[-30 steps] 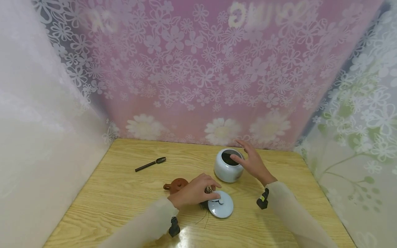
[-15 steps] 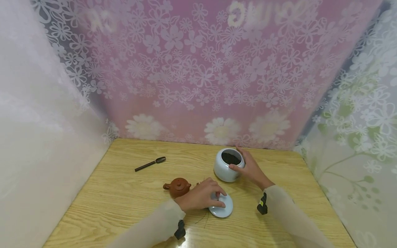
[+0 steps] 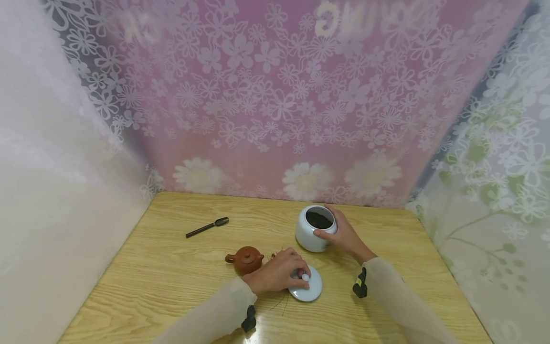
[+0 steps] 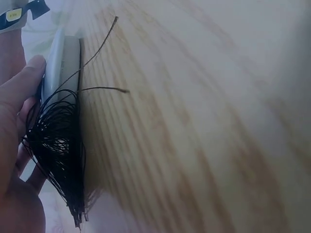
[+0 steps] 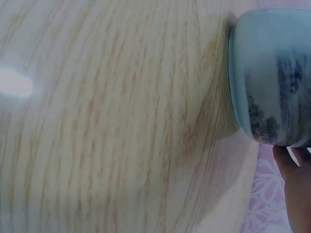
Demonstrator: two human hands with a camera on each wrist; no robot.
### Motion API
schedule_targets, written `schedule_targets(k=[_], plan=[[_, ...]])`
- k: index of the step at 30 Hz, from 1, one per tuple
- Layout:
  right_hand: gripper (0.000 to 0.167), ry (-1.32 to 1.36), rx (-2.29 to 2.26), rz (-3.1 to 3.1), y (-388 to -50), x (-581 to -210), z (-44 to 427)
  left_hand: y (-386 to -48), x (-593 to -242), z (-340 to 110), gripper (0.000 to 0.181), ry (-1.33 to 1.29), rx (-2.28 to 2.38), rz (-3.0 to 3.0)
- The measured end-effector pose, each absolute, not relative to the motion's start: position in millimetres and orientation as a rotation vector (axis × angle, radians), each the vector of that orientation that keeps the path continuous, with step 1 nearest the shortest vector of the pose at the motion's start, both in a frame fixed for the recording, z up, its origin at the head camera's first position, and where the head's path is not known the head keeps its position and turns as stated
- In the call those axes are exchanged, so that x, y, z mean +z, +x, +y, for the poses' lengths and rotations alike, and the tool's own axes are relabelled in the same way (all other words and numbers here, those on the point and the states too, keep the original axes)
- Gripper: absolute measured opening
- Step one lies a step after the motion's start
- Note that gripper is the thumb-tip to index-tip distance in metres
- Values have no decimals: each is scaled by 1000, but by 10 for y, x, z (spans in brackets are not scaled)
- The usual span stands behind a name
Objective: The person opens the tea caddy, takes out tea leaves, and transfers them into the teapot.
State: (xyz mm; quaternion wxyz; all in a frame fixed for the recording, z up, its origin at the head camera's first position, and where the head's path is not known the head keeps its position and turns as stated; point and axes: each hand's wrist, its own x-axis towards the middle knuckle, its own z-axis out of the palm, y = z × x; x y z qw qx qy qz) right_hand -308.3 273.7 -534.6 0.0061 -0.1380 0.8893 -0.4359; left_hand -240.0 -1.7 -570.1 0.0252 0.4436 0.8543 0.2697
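The white lid [image 3: 310, 289] lies flat on the table, and my left hand [image 3: 279, 272] pinches its round knob between thumb and fingers. Beneath that hand, a bundle of black cords [image 4: 56, 141] lies against the lid in the left wrist view; the head view shows only its loose ends. A white lidless jar [image 3: 310, 239] with dark contents stands upright behind the lid. My right hand [image 3: 345, 234] grips the jar's right side, thumb at the front of the rim. Dark painted decoration marks the jar [image 5: 267, 77] in the right wrist view.
A brown clay teapot [image 3: 248, 260] stands just left of my left hand, spout toward it. Farther back left lies a dark scoop-like tool [image 3: 207, 227]. The wooden table [image 3: 172, 277] is bounded by patterned curtains [image 3: 275, 119] at the back and sides.
My right hand has come down from above the jar's rim to grip its side. My left hand has shifted slightly toward the lid and closed its fingers on the knob.
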Motion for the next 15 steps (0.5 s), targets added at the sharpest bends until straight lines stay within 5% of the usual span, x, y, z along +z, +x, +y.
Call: schedule_targets(k=[15], plan=[[104,-378,-1405,2761,-3064,-5367,2722,-2534,-5846,-63,25,1417,1054,2573]])
